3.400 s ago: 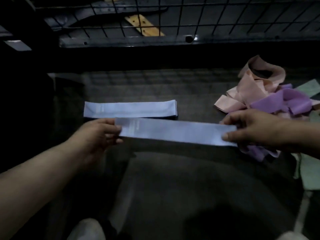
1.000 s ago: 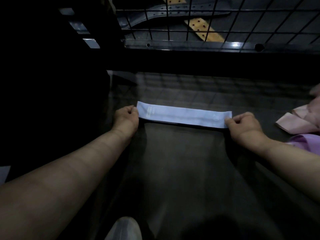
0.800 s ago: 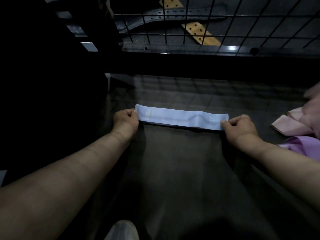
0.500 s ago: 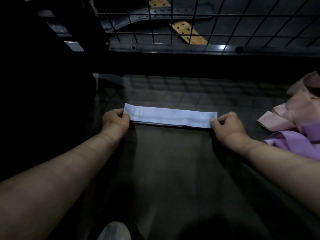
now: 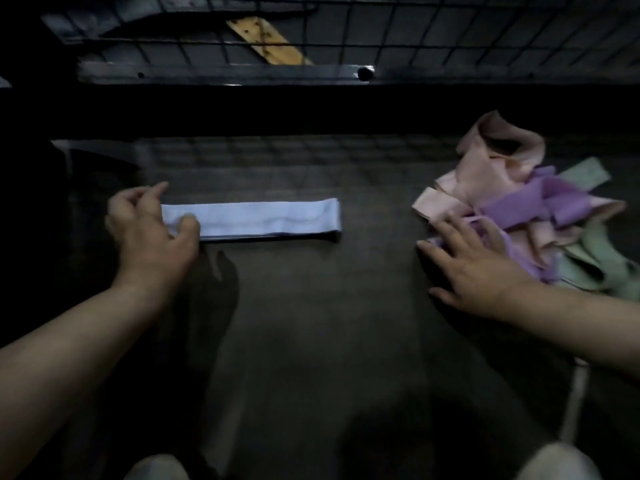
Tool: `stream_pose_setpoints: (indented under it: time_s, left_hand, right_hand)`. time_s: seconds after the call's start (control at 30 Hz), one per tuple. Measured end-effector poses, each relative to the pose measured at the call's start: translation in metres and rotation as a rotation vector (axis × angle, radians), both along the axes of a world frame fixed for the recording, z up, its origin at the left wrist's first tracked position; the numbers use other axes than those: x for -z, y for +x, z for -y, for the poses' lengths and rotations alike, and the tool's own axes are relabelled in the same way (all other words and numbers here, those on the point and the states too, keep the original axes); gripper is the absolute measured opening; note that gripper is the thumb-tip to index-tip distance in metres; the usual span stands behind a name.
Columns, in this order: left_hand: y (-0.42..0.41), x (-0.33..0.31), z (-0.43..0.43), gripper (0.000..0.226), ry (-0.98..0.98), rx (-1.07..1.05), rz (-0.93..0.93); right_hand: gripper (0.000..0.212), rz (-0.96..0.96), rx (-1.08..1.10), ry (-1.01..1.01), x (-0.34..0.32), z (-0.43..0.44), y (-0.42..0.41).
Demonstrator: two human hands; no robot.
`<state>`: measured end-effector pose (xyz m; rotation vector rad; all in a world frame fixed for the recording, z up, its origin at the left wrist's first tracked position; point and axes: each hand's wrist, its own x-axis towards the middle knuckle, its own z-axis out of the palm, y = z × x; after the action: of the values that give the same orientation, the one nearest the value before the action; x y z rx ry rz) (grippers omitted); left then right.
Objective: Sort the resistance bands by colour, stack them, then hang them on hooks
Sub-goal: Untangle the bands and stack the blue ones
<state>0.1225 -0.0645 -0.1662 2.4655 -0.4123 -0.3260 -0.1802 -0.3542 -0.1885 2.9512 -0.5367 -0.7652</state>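
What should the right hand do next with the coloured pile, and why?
Probably the right hand should pinch a purple band out of the mixed pile: its straight fingers rest on purple, the blue stack lies flat and squared, and no blue shows in the pile.

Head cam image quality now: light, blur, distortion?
Head view: underexposed, left edge nearly black; blue stack and band pile readable by colour; left hand and right hand slightly motion-smeared; wire grid bows from wide-angle distortion; soft hand shadow on table.
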Motion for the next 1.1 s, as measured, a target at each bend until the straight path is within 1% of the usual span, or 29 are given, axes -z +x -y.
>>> stream_pose_setpoints:
  time_s: [0.07,0.13,0.17,0.23,0.3,0.37,0.4,0.5,0.57,0.6,0.67,0.7,0.77,0.8,0.83,0.87,0.9,0.93,1.0,1.03,1.07,1.1]
  left_hand:
    - [-0.018,-0.005,0.020,0.063,0.003,0.164,0.053]
    - [-0.039,-0.007,0.039,0.053,-0.002,0.321,0.065]
    - [-0.050,-0.008,0.049,0.048,-0.005,0.388,0.060]
    - [-0.074,-0.011,0.069,0.044,-0.024,0.530,0.043]
    - [-0.096,-0.014,0.087,0.047,-0.013,0.673,0.014]
    - [-0.116,-0.015,0.104,0.051,0.020,0.839,-0.025]
    - [-0.125,-0.014,0.114,0.053,0.033,0.935,-0.031]
    - [-0.151,-0.017,0.149,0.041,0.164,1.148,-0.134]
    - [-0.168,-0.015,0.176,0.039,0.310,1.264,-0.151]
    - [-0.176,-0.013,0.190,0.040,0.382,1.309,-0.158]
    - [-0.189,-0.006,0.218,0.042,0.471,1.354,-0.169]
    - [-0.195,-0.001,0.231,0.043,0.499,1.345,-0.175]
    - [-0.208,0.008,0.251,0.046,0.522,1.283,-0.193]
    - [-0.214,0.012,0.258,0.049,0.514,1.239,-0.201]
    - [-0.220,0.016,0.262,0.052,0.496,1.195,-0.213]
    - [-0.224,0.019,0.264,0.055,0.475,1.151,-0.229]
    - [-0.228,0.022,0.264,0.058,0.459,1.116,-0.242]
    - [-0.231,0.025,0.262,0.060,0.457,1.097,-0.244]
    - [-0.235,0.030,0.256,0.054,0.474,1.112,-0.183]
    - [-0.236,0.031,0.253,0.047,0.480,1.128,-0.139]
    - [-0.236,0.030,0.250,0.041,0.481,1.138,-0.110]
    - [-0.236,0.029,0.248,0.036,0.477,1.144,-0.101]
  right_hand:
    - [0.086,-0.040,0.080,-0.057,-0.005,0.024,-0.029]
    - [0.080,-0.071,0.103,-0.065,-0.012,0.049,-0.050]
    - [0.076,-0.046,0.108,-0.044,-0.015,0.062,-0.058]
    - [0.068,0.062,0.169,0.052,-0.023,0.081,-0.066]
    - [0.056,0.174,0.294,0.134,-0.031,0.094,-0.065]
    - [0.041,0.285,0.381,0.121,-0.039,0.107,-0.062]
    - [0.041,0.341,0.406,0.123,-0.045,0.113,-0.061]
    - [0.046,0.415,0.504,0.066,-0.069,0.128,-0.062]
    - [0.047,0.440,0.555,-0.004,-0.077,0.141,-0.070]
    - [0.049,0.422,0.568,-0.020,-0.078,0.144,-0.074]
    - [0.053,0.335,0.569,0.001,-0.072,0.145,-0.085]
    - [0.058,0.256,0.573,0.019,-0.066,0.142,-0.091]
    - [0.073,0.072,0.588,0.009,-0.051,0.128,-0.098]
    - [0.082,0.011,0.592,-0.023,-0.045,0.120,-0.100]
    - [0.090,-0.014,0.589,-0.061,-0.040,0.110,-0.101]
    - [0.094,0.008,0.545,-0.110,-0.037,0.101,-0.102]
    - [0.092,0.070,0.435,-0.154,-0.034,0.092,-0.104]
    - [0.085,0.163,0.278,-0.154,-0.032,0.084,-0.105]
    - [0.067,0.294,-0.059,-0.038,-0.025,0.065,-0.111]
    - [0.060,0.293,-0.167,0.013,-0.019,0.056,-0.114]
    - [0.056,0.262,-0.196,0.047,-0.014,0.048,-0.117]
    - [0.055,0.213,-0.139,0.078,-0.011,0.041,-0.117]
